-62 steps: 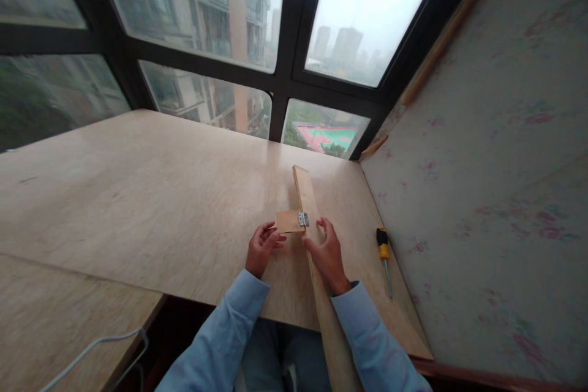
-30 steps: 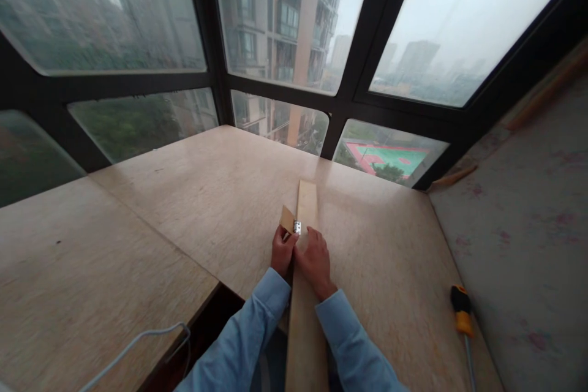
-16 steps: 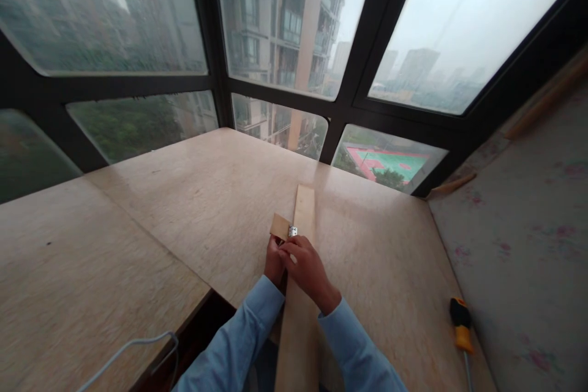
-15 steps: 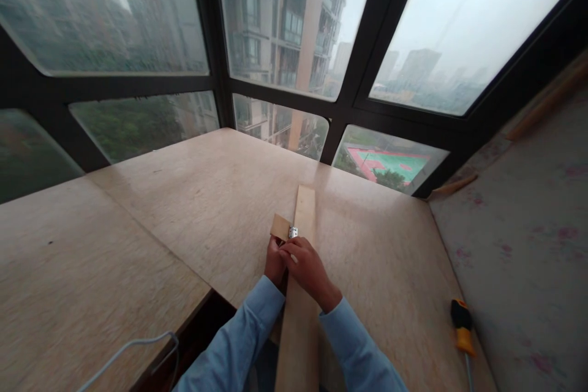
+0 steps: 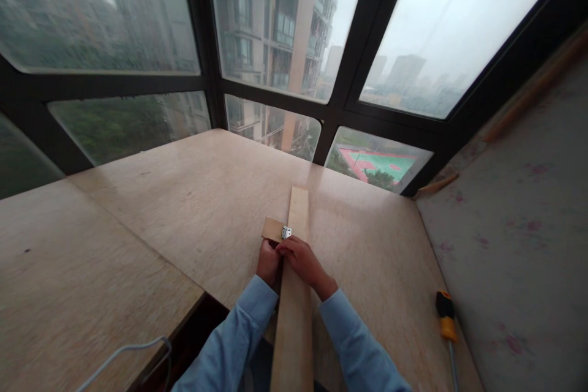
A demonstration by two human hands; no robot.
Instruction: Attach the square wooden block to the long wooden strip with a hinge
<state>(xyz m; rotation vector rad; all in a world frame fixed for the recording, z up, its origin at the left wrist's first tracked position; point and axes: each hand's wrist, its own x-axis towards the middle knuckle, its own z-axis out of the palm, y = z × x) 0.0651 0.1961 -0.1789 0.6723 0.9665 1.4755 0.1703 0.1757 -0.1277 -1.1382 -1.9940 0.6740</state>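
Note:
A long wooden strip [image 5: 294,312] lies on the plywood table [image 5: 184,208], running from my lap toward the window. A small wooden piece [image 5: 272,228] is joined to its left side by a small metal hinge [image 5: 286,232]. My left hand [image 5: 267,262] sits curled just below the small piece, against the strip's left edge. My right hand [image 5: 301,259] rests on top of the strip, fingers bent and pinched together close under the hinge. What the fingertips hold is too small to make out.
A screwdriver with a yellow and black handle [image 5: 445,317] lies at the table's right edge beside a patterned wall [image 5: 519,226]. A white cable [image 5: 119,352] curls at the lower left. Dark-framed windows [image 5: 331,116] stand behind the table.
My hands have come together at the hinge. The small piece, tilted up a second ago, now lies lower and flatter. The view has swung left since the oldest frame.

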